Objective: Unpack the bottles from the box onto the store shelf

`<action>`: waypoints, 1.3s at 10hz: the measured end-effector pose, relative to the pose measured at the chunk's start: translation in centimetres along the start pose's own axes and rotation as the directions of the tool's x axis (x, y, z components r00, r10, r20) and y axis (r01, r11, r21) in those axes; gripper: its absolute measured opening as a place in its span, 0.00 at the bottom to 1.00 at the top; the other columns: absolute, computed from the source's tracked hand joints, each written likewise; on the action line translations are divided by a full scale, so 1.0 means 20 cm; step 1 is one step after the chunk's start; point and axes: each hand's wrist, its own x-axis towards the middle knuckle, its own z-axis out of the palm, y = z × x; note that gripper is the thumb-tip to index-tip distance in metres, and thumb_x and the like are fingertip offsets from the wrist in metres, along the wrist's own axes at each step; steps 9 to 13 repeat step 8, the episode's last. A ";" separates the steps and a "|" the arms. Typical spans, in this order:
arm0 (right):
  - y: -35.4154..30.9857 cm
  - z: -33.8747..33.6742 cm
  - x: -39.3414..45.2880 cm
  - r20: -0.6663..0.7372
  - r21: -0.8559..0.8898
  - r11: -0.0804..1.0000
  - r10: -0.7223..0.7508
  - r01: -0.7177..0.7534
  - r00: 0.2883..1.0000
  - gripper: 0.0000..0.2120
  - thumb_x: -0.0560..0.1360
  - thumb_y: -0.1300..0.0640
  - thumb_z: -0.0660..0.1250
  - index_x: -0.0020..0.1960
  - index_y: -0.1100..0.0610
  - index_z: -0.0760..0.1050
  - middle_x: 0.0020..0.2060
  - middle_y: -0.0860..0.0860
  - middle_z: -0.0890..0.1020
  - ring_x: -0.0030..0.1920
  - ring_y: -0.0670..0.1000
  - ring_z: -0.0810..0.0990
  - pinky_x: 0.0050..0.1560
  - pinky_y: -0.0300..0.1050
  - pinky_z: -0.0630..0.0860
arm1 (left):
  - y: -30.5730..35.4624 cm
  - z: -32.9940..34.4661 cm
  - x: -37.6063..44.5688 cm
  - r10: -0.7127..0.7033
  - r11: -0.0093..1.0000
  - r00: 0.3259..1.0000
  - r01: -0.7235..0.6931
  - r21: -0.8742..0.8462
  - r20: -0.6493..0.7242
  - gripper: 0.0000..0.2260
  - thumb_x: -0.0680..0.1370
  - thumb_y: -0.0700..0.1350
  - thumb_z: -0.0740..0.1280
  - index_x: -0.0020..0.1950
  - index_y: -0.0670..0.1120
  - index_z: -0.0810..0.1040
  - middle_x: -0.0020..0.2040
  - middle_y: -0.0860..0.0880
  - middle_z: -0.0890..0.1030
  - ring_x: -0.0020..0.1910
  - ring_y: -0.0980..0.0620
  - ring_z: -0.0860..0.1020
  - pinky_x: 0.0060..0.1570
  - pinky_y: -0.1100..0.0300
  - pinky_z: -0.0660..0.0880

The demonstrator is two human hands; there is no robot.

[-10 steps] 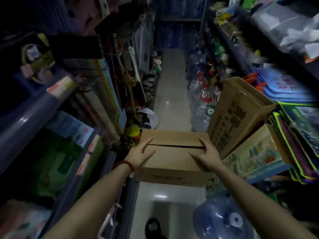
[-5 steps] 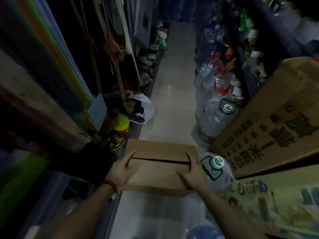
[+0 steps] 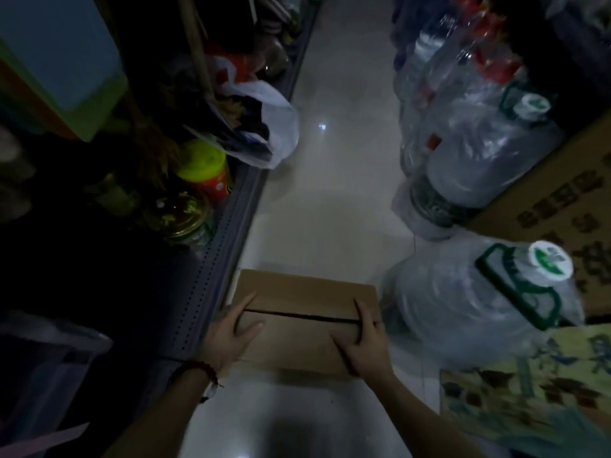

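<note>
A closed brown cardboard box (image 3: 304, 295) is low over the pale floor of a narrow aisle, its top flaps meeting in a dark seam. My left hand (image 3: 229, 337) grips its left end, thumb on top, with a red bead bracelet on the wrist. My right hand (image 3: 365, 345) grips its right end, fingers over the top. The bottles inside are hidden. The low store shelf (image 3: 211, 279), grey with a perforated edge, runs along the box's left side.
On the shelf stand a jar with a yellow-green lid (image 3: 206, 168) and a glass jar (image 3: 180, 216); a white plastic bag (image 3: 274, 127) bulges into the aisle. Large water jugs (image 3: 463, 312) and a printed carton (image 3: 562, 200) crowd the right side.
The box has come down from waist height toward the floor, held in both hands throughout. My view has tilted downward and closer to the low shelf and jugs.
</note>
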 end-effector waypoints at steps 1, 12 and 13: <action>0.13 0.12 0.05 -0.027 -0.007 1.000 0.019 -0.019 0.999 0.41 0.72 0.47 0.72 0.77 0.48 0.54 0.71 0.58 0.63 0.66 0.59 0.71 0.65 0.47 0.69 | -0.15 0.11 0.05 0.018 1.000 1.000 -0.018 -0.002 0.010 0.27 0.75 0.55 0.68 0.71 0.67 0.61 0.67 0.50 0.72 0.68 0.50 0.70 0.66 0.54 0.68; 0.18 0.02 -0.07 -0.164 -0.074 0.993 -0.101 0.090 0.981 0.34 0.74 0.53 0.70 0.76 0.54 0.59 0.76 0.60 0.57 0.75 0.60 0.57 0.73 0.53 0.60 | 0.06 0.14 -0.10 0.053 0.896 0.998 -0.029 0.444 -0.041 0.27 0.78 0.57 0.61 0.75 0.54 0.60 0.78 0.44 0.52 0.77 0.43 0.50 0.74 0.49 0.57; 0.18 0.02 -0.07 -0.164 -0.074 0.993 -0.101 0.090 0.981 0.34 0.74 0.53 0.70 0.76 0.54 0.59 0.76 0.60 0.57 0.75 0.60 0.57 0.73 0.53 0.60 | 0.06 0.14 -0.10 0.053 0.896 0.998 -0.029 0.444 -0.041 0.27 0.78 0.57 0.61 0.75 0.54 0.60 0.78 0.44 0.52 0.77 0.43 0.50 0.74 0.49 0.57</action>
